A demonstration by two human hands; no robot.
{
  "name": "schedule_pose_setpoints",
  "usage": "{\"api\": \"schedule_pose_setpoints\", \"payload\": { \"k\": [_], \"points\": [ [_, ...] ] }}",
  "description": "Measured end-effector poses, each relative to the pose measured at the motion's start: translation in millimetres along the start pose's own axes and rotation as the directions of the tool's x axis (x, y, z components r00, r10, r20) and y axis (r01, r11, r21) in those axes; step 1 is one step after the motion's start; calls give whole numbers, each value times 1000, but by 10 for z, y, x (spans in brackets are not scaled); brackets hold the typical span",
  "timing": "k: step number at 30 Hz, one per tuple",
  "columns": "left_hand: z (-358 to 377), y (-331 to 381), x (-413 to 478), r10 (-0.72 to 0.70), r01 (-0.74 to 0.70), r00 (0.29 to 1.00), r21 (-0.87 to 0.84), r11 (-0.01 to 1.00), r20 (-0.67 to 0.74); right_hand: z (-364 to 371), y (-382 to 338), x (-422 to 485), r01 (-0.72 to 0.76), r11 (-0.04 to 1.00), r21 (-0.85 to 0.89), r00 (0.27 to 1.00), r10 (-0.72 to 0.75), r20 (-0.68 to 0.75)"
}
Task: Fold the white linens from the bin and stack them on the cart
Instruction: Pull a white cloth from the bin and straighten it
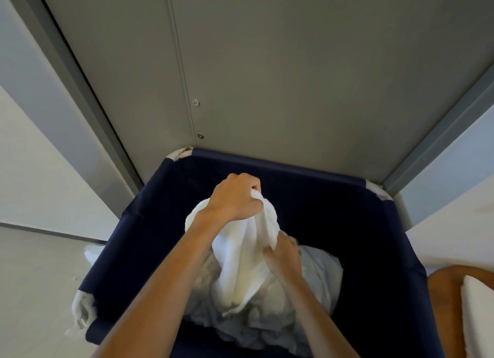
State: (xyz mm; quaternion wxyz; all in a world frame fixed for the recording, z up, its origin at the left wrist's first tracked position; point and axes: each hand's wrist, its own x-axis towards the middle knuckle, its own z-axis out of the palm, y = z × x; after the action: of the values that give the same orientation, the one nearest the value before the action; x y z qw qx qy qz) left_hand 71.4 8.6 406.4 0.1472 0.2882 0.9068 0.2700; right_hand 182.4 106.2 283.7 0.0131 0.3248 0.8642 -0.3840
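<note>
Grips the bunched top of a soft white terry towel (240, 264) in left hand (235, 197), above the deep navy fabric bin (133, 237); pinches a lower fold with right hand (284, 253). Hangs limp over the bin's crumpled white linens (318, 277). Likely light, floppy, not slippery; best held at corners.

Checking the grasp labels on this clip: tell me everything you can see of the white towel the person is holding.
The white towel looks like thick, soft terry, unfolded and bunched into long vertical folds. The left hand grips its top in a fist; the right hand pinches a fold lower on its right side. It hangs inside the dark blue fabric bin, its lower end meeting the thinner, crumpled pale linens piled there.
</note>
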Motion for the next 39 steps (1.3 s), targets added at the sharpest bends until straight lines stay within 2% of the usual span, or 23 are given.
{"api": "schedule_pose_setpoints", "payload": {
  "k": [2,5,7,9,10,13,15,18,22,25,27,31,36,39],
  "points": [
    [-48,-64,-6,-43,45,998,56,997,-44,-17,102,17,-33,999,8,999,33,-14],
    [-117,-190,-20,-177,186,982,203,961,-65,-237,159,60,0,989,145,992,19,-127],
    [-134,-280,-29,-272,265,962,311,913,-23,-417,136,104,97,978,184,984,-66,-164],
    [-91,-298,-42,-303,266,952,375,888,41,-534,77,102,192,964,181,976,-168,-138],
    [-47,-280,-42,-267,217,959,362,907,96,-565,29,87,240,954,178,968,-221,-118],
    [209,-136,-32,-21,-31,956,173,984,292,-587,-120,39,355,913,199,935,-351,-55],
    [385,-36,-15,98,-135,938,91,987,333,-611,-219,11,355,892,278,932,-360,-36],
    [487,-19,15,112,-136,943,55,989,314,-664,-276,-15,283,887,364,958,-282,-57],
    [490,-35,-1,112,-117,939,-4,993,326,-683,-207,-40,276,906,321,960,-277,-46],
    [499,-75,-11,114,-100,939,-58,993,325,-649,-65,12,275,954,117,958,-283,56],
    [476,-118,-8,106,-87,951,-77,993,291,-580,96,58,241,970,-27,964,-236,121],
    [374,-208,3,27,-23,989,-27,999,147,-498,386,101,161,965,-210,985,-144,92],
    [294,-335,4,-120,114,993,201,973,18,-690,379,94,172,983,-63,984,-169,48],
    [350,-366,-27,-154,129,984,248,960,86,-737,219,49,227,974,-3,973,-226,45]
  ]
}}
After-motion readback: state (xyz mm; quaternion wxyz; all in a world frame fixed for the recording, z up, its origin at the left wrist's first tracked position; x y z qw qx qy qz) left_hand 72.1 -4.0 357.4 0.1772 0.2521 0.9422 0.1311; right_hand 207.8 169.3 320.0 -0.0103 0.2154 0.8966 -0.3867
